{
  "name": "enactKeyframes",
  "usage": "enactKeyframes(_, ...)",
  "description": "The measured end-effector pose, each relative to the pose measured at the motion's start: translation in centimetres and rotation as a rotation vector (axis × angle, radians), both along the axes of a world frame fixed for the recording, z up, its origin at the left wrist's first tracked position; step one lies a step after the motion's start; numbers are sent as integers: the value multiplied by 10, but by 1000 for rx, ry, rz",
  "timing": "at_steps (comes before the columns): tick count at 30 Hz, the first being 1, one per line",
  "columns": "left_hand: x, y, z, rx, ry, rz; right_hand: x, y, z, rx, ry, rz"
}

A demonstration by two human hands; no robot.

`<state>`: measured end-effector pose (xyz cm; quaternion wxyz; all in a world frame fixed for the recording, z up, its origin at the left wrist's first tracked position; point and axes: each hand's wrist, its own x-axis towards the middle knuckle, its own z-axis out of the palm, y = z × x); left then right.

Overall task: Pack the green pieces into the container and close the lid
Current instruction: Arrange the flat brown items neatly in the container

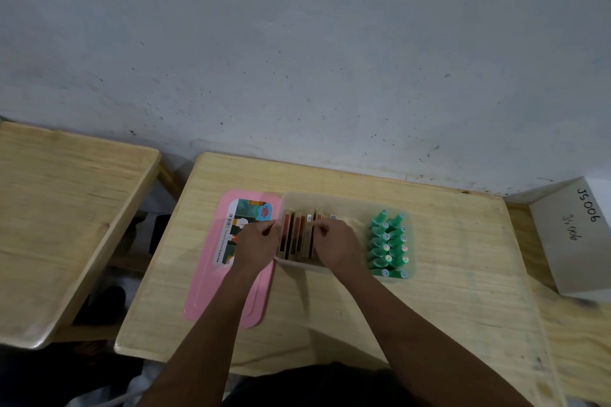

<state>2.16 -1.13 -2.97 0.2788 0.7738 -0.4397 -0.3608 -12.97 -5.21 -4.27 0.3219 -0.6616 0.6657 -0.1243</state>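
Both hands sit at the container's (344, 201) left half: the left hand (256, 246) curled at its left wall, the right hand (337, 243) pinching the upright flat boxes (296, 236) inside. The green pieces (388, 246) lie packed in the right end, just right of the right hand, long axes running left-right. The pink lid (205, 287) lies flat on the bench (446, 274) touching the container's left side, under the left hand.

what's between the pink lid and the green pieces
In the head view, the container's left part: upright flat boxes with both hands on them, left hand and right hand, between lid and green pieces.
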Motion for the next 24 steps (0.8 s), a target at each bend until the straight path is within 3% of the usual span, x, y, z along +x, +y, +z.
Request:
enactKeyframes(2, 0, 0, 1, -7, -13, -9, -13, -3, -2, -30, 38, -27)
enactKeyframes(10, 2, 1, 1, -11, 8, -16, -7, -16, -12, -86, 299, 337)
enactKeyframes(18, 3, 0, -1, -11, 1, -28, 19, -37, -6, -10, 491, 388)
enactKeyframes(24, 4, 0, -1, -3, 2, -17, 20, -34, -14, 4, 430, 317)
